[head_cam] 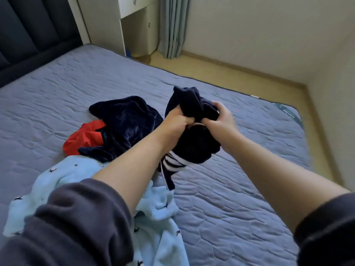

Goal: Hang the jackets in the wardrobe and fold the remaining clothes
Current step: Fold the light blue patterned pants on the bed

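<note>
Both my hands hold up a dark navy garment (pixel 194 146) with white stripes at its lower edge, lifted above the bed. My left hand (pixel 177 120) grips a bunch of its fabric from the left, and my right hand (pixel 219 120) grips it from the right, close beside the left. On the bed to the left lies a crumpled dark blue velvety garment (pixel 123 121). A red garment (pixel 84 139) sticks out from under it. A light blue fleece piece with small dark marks (pixel 157 227) lies spread under my left forearm.
The bed (pixel 240 198) has a grey-blue quilted cover and a dark padded headboard (pixel 28 31) at the upper left. A white cabinet (pixel 134 25) and a grey-green curtain (pixel 172 25) stand beyond the bed. Wooden floor (pixel 221 73) runs along the right side.
</note>
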Motion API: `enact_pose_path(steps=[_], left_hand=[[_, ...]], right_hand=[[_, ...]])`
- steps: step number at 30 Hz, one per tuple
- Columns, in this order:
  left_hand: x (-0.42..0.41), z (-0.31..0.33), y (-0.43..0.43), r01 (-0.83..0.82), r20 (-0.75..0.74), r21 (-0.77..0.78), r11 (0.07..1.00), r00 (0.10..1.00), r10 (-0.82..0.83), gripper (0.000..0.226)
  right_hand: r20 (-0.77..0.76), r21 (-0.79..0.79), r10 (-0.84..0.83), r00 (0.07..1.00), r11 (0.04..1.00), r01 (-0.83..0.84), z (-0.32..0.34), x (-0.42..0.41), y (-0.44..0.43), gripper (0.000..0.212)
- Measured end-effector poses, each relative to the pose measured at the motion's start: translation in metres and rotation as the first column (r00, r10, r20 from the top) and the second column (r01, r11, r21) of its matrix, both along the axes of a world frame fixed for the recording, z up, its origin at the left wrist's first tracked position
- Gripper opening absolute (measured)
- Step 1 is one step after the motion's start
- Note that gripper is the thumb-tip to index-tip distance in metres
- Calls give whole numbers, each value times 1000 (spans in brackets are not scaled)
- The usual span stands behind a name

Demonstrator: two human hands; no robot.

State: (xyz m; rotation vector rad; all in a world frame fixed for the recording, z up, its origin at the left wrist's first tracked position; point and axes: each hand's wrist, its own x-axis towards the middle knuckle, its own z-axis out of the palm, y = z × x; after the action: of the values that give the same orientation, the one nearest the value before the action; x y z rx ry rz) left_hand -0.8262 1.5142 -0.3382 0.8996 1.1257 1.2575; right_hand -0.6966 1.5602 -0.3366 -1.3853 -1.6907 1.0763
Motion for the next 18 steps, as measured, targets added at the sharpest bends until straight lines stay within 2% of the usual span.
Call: enact_pose_path(steps=[2,3,4,5,6,7,9,11,13,14,15,17,18], left_hand=[[1,2,9,139,-53,-17,990,989,-140,56],[-5,-7,6,138,-140,-63,988,979,-145,54],[-15,-23,0,75,-258,-116,990,961,-103,48],[-29,-45,-10,-27,-403,-161,987,914,-41,41],[-47,-71,-25,-118,-562,-207,971,827,-19,35],[-64,-97,-44,-188,-708,-269,945,703,-62,33],[-98,-142,-86,-300,-860,-434,850,420,-291,39],[-123,-172,-129,-382,-834,-547,744,175,-523,55],[-137,-193,-163,-397,-746,-618,678,25,-665,75],[-140,-201,-177,-392,-721,-623,676,-47,-692,83],[-141,-208,-189,-388,-714,-606,694,-120,-690,83],[-141,-219,-202,-380,-776,-480,791,-236,-584,63],[-142,-224,-203,-380,-837,-393,838,-229,-497,50]], right_hand=[[197,226,-208,958,961,162,9,13,21,42],[295,282,-255,921,944,171,6,24,30,48],[402,263,-224,888,957,122,-2,34,36,58],[503,180,-131,854,983,45,-14,41,39,70],[578,58,-1,816,998,-39,-29,44,37,82],[621,-71,134,773,991,-114,-47,44,30,89],[627,-263,341,701,939,-221,-86,34,5,89],[592,-384,450,669,887,-257,-124,19,-28,83],[576,-510,548,607,821,-257,-160,3,-60,76],[565,-564,585,581,789,-246,-176,-6,-74,72],[553,-602,611,566,763,-235,-191,-14,-87,69],[525,-647,662,535,719,-255,-218,-29,-110,65],[509,-657,683,524,702,-276,-228,-37,-120,65]])
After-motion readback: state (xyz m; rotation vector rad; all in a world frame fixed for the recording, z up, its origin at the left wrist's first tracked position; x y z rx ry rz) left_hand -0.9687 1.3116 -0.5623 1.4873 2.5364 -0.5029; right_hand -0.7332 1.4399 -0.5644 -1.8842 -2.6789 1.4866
